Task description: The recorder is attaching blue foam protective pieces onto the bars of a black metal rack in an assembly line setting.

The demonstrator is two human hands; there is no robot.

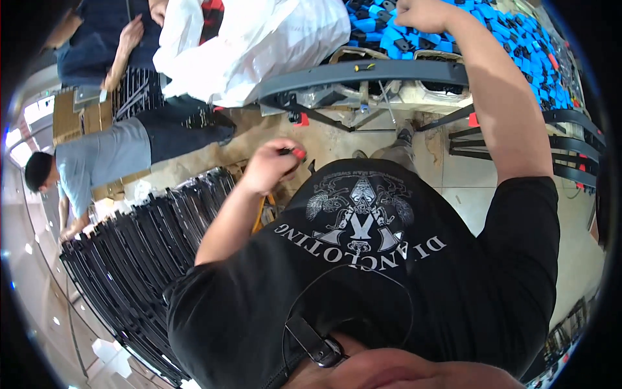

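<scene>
My left hand [271,166] is closed around a small red and black plastic part [298,153], held out in front of my left side. At the top edge, my right hand [422,14] reaches over a big heap of blue and black plastic clips [512,39]. Its fingers are curled down at the near side of the heap, and what they hold, if anything, is hidden. Below that hand a long curved black bar [414,70] lies across the bench front, with a small yellow and black piece [365,67] on it.
A large white plastic bag [253,48] stands left of the heap. Stacked black bars [129,259] fill the left side, where a co-worker in grey [107,152] bends over. Another person's hand [132,34] works at the top left. More curved black bars [570,146] lie at right.
</scene>
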